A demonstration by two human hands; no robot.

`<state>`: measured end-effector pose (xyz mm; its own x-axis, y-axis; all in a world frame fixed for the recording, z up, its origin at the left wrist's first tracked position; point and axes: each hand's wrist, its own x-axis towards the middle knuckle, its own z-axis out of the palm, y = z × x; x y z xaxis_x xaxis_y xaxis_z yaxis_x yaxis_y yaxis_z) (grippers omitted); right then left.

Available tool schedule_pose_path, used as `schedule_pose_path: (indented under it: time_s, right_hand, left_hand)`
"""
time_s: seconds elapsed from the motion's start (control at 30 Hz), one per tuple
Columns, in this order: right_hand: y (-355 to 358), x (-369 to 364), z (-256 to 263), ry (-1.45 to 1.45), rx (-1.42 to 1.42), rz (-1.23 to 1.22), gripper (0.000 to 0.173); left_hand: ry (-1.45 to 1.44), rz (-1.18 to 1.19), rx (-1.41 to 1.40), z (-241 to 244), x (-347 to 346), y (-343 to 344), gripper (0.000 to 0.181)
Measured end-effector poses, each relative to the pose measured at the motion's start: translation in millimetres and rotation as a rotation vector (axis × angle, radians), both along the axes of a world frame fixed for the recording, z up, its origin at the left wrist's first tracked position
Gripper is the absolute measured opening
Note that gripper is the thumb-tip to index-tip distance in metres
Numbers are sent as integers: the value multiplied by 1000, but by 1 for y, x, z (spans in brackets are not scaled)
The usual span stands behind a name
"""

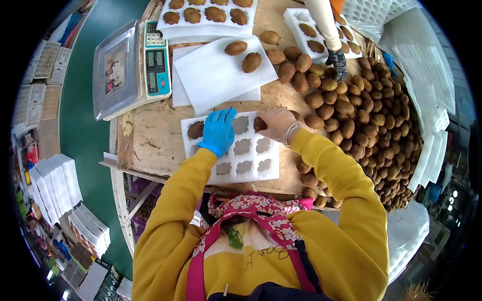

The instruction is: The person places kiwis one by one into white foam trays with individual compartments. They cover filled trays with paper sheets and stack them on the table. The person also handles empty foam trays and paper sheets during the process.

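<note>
A white foam tray (272, 171) with flower-shaped hollows lies on the wooden table before me. One kiwifruit (196, 130) sits in its far left hollow. My left hand (218, 131), in a blue glove, rests over the tray just right of that fruit; its palm side is hidden, so whether it covers a fruit is unclear. My right hand (276, 123), in a thin pale glove, grips a brown kiwifruit (259, 124) at the tray's far right hollow. Several hollows in the middle and near rows show bare grey bottoms.
A large heap of kiwifruit (371, 113) covers the right side. White foam sheets (222, 79) hold two kiwifruit beyond my tray. A digital scale (156, 71) stands far left, beside a filled tray (207, 28). Far right, another person's gloved hand (337, 64) reaches by a tray (293, 22).
</note>
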<state>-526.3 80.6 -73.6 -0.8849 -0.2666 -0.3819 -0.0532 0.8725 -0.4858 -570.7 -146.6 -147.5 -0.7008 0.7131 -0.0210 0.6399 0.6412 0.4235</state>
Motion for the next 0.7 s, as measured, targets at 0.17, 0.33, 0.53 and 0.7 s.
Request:
schedule_pose_path:
  time_s: [0.17, 0.33, 0.53, 0.7]
  right_hand:
    - [29, 0, 4, -158, -452, -268, 46]
    - [39, -3, -23, -184, -525, -112, 47]
    - [-14, -5, -6, 100, -30, -68, 52]
    - [-38, -14, -26, 77, 52, -211, 57]
  left_hand:
    - [-137, 95, 156, 10, -18, -7, 52]
    - [-145, -89, -195, 12, -29, -6, 56]
    - [-129, -232, -233, 15, -39, -7, 55]
    - [-19, -215, -190, 17, -31, -7, 48]
